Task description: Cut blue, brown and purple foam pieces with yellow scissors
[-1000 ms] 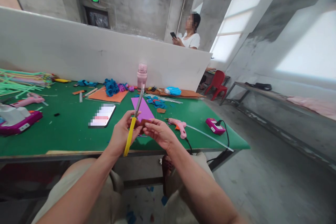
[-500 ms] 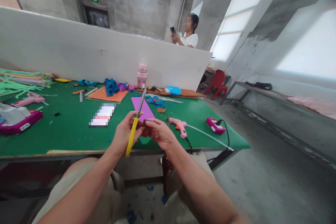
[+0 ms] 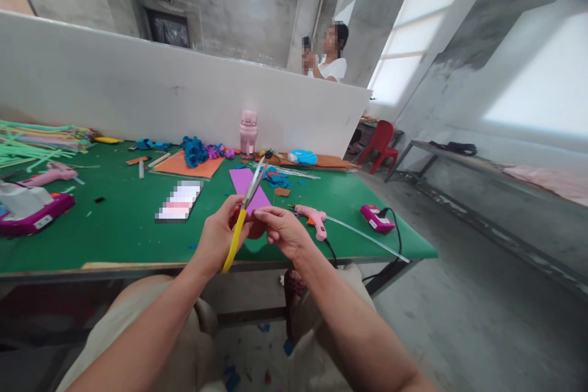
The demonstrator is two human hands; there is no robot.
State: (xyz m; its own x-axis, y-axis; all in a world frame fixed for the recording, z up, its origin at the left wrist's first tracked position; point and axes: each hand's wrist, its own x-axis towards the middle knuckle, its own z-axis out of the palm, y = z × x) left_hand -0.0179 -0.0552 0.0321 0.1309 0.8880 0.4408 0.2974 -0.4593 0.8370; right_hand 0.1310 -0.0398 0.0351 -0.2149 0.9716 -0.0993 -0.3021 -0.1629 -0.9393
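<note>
A white partition [image 3: 114,86] stands along the back edge of the green tabletop [image 3: 124,245], whose front edge runs just before the person's knees and whose front right corner juts toward the aisle. Toward the back edge lies an orange sheet [image 3: 184,170] with blue and purple curled pieces near its right side.

The left hand [image 3: 218,236] and right hand [image 3: 285,234] meet a little above the middle of the front edge. The left fingers are curled nearly closed about yellow-handled scissors [image 3: 236,239], blades slanting up toward the back edge. A phone [image 3: 179,202] rests to their left, with a strip of green between it and the front edge. Behind the hands is a purple sheet [image 3: 239,180], partly covered by the blades; beyond it a pink bottle [image 3: 248,135] stands by the partition.

Just right of the right hand sits a pink glue gun [image 3: 313,216] (its clear stick trails to the front edge), leaving little sideways room there. A magenta power block [image 3: 376,220] is nearer the right edge.

Smallest is a reddish-brown piece [image 3: 258,229] between the hands, its upper edge pinched by the right thumb and fingertip.
</note>
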